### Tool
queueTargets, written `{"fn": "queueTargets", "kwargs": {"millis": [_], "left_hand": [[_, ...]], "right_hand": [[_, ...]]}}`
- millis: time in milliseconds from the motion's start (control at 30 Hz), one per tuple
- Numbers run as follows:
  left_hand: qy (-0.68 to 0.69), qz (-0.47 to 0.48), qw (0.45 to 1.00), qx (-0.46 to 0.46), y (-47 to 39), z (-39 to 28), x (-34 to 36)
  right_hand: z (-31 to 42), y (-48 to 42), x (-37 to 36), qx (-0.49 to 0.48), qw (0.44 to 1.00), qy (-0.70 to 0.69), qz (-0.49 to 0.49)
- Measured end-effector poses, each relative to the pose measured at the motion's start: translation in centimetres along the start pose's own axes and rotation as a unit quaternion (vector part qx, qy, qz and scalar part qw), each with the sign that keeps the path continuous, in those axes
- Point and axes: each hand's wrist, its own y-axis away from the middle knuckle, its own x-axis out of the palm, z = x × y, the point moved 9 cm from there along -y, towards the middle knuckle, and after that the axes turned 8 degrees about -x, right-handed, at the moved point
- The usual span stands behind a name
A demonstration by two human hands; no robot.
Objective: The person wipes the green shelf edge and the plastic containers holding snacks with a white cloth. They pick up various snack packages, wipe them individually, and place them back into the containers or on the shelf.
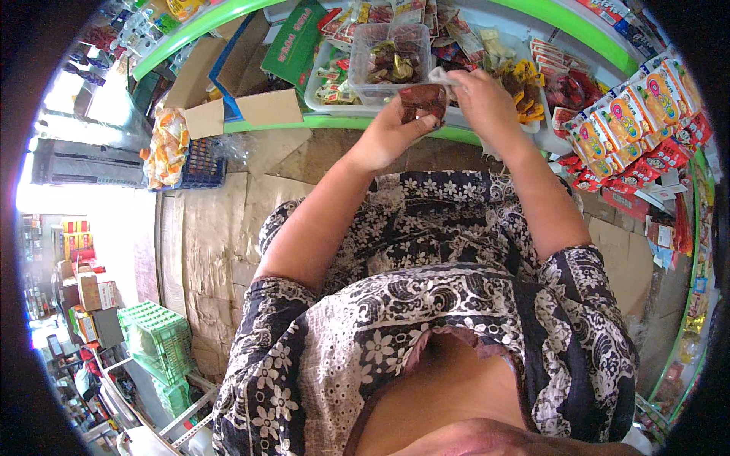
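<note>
My left hand (385, 134) grips a shiny dark-brown packet (423, 104), thumb across its lower edge. Close on its right, my right hand (483, 101) pinches a whitish cloth or tissue (442, 76) near the packet's top corner. Behind the packet stands a clear plastic container (390, 35) holding brown and gold wrapped packets (393, 64). It rests on a larger translucent tray (320, 80) with small green and white packets. Yellow packets (522, 85) lie to the right of my right hand.
A green-rimmed shelf (336, 121) curves in front of me. On the left are an open cardboard box (268, 105), a green box (293, 48) and a blue crate (204, 162). Hanging snack packets (621, 122) are at right; stacked green crates (157, 342) stand at lower left.
</note>
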Motion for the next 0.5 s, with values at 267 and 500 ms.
{"fn": "queueTargets", "kwargs": {"millis": [267,500], "left_hand": [[-0.046,-0.022,0.998,0.029,-0.1,-1.0,-0.9],[0.051,-0.032,0.997,0.051,0.4,-2.5,-1.6]], "right_hand": [[8.7,0.4,-3.6,-0.195,0.973,0.009,-0.125],[6.9,0.3,-1.9,-0.185,0.976,-0.034,-0.11]]}}
